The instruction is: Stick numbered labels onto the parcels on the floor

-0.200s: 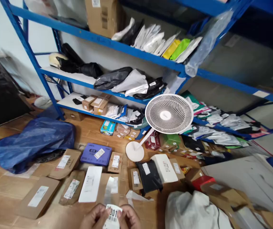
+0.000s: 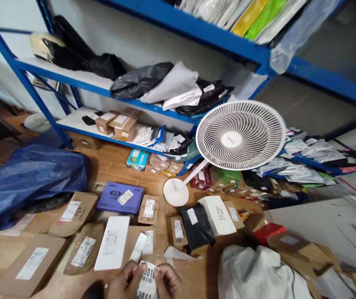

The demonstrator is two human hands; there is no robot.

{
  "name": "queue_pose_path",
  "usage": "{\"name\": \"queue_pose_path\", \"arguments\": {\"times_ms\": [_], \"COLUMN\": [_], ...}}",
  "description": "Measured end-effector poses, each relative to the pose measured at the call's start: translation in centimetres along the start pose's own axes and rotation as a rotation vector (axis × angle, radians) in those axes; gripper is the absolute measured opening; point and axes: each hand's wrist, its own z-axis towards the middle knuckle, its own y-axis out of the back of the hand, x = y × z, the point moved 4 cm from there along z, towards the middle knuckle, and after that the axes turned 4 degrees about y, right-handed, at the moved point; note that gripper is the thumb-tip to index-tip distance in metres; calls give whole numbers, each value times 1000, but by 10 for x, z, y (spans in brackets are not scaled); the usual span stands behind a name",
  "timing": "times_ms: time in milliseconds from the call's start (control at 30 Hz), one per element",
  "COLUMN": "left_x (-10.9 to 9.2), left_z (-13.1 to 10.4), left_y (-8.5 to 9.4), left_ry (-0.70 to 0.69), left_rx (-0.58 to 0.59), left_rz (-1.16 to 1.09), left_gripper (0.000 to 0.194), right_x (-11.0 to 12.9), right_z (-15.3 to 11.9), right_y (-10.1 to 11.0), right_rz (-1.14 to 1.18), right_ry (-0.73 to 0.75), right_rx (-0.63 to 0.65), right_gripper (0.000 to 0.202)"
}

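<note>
At the bottom of the head view, my left hand [image 2: 124, 281] pinches the left edge of a strip of white barcode labels [image 2: 147, 283]. My right hand [image 2: 170, 283] grips the strip's right edge. The printed numbers 3010 and 3011 show between my thumbs. A blank pale end of the strip rises above my left fingers, over a brown cardboard box [image 2: 148, 238] with a white shipping label. Left of it lies a flat white parcel [image 2: 112, 243]. Both wrists are cut off by the frame edge.
A white standing fan [image 2: 240, 135] rises before blue shelving [image 2: 96, 87] loaded with parcels. On the floor lie a purple box [image 2: 120, 198], a black parcel [image 2: 195, 228], a white box [image 2: 217, 215] and a blue cover [image 2: 34, 178]. A whitish sack [image 2: 259, 274] bulges at right.
My view has moved closer to the shelves and fan. More of the label strip shows between my hands, including the number 3011, and its blank end now leans right.
</note>
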Motion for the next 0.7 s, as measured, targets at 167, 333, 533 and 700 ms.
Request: {"name": "queue_pose_path", "arguments": {"times_ms": [167,333,533,700], "left_x": [43,65,84,93], "left_z": [67,105,136,152], "left_y": [-23,-21,-17,-17], "left_ry": [183,244,238,268], "left_rx": [210,195,138,81], "left_rz": [-264,-192,-61,-9], "left_gripper": [54,59,60,53], "right_x": [-44,-85,-109,-108], "right_z": [54,84,109,122], "right_y": [0,-2,-1,-9], "right_rz": [-149,-191,-393,-358], "right_ry": [30,47,172,79], "right_rx": [-31,-34,-24,4], "right_gripper": [49,41,31,33]}}
